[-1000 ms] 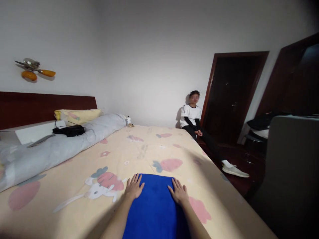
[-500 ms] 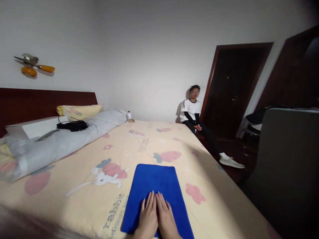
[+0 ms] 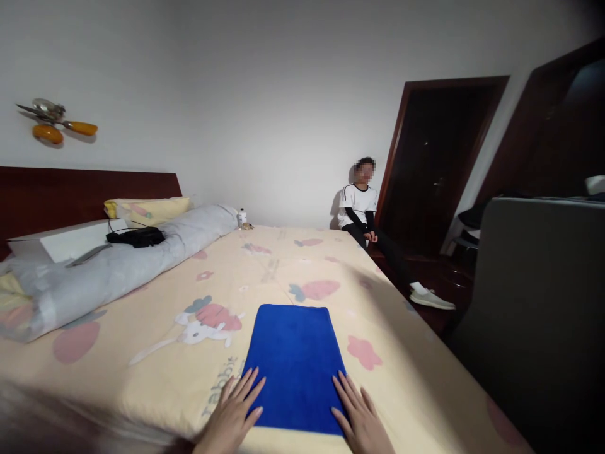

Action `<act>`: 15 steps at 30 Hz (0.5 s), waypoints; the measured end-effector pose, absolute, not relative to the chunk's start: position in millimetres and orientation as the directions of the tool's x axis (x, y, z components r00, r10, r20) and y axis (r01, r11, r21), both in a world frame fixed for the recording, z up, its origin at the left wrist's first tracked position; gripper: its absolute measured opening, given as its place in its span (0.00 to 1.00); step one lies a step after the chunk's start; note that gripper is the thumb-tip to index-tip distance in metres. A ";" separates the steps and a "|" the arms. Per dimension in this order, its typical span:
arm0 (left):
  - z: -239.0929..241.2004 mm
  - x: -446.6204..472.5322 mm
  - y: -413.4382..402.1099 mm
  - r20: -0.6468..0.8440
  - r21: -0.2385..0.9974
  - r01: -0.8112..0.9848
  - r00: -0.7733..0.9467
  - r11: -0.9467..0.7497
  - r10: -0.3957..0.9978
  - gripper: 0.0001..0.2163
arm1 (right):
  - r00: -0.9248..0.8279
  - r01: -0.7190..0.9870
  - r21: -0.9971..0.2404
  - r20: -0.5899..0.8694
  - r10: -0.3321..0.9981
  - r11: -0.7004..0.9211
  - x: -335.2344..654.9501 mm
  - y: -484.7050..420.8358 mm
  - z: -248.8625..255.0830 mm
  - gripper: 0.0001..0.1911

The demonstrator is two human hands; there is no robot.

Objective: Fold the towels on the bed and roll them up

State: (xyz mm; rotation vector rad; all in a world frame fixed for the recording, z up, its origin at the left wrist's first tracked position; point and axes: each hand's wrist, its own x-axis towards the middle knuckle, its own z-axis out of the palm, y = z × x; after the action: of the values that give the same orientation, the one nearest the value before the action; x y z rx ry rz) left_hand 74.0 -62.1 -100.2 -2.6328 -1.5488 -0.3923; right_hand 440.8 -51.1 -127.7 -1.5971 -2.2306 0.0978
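A blue cloth (image 3: 295,369) lies flat and smooth on the bed, a rectangle with its short edge toward me. My left hand (image 3: 232,410) rests palm down across its left edge near the front corner, fingers spread. Over the right edge lies my right hand (image 3: 362,413), also palm down with the fingers apart, its tips on the cloth. Neither hand grips anything. Under the cloth is a cream bed sheet (image 3: 302,258) printed with strawberries, a rabbit and lettering.
A rolled grey quilt (image 3: 142,271) runs along the left, with a white box (image 3: 70,243) and a black item (image 3: 137,237) on it. At the bed's far right corner sits a person (image 3: 360,205). A dark panel (image 3: 543,302) stands close on the right.
My hands have parted from the middle of the cloth out to its left and right edges. The near edge of the cloth now shows between them. The view has shifted slightly.
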 end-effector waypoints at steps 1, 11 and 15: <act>-100.0 66.0 -65.7 0.284 0.050 0.854 0.485 -0.518 0.827 0.25 | -0.264 0.897 -0.268 0.311 0.913 0.351 446.8 -53.8 -129.5 0.30; -88.2 38.4 -89.7 0.416 0.035 0.781 0.556 -0.624 0.719 0.22 | -0.410 0.784 -0.321 0.373 0.832 0.531 472.2 -71.9 -133.9 0.15; -82.2 46.0 -90.3 0.405 0.075 0.810 0.508 -0.581 0.761 0.25 | -0.429 0.763 -0.326 0.391 0.814 0.559 468.1 -71.0 -122.4 0.15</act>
State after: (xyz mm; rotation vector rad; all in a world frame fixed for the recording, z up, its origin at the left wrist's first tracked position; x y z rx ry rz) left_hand 46.0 -90.3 -82.2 -2.6182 -1.3712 -0.6088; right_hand 468.1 -71.0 -122.4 -1.2659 -2.2865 0.1339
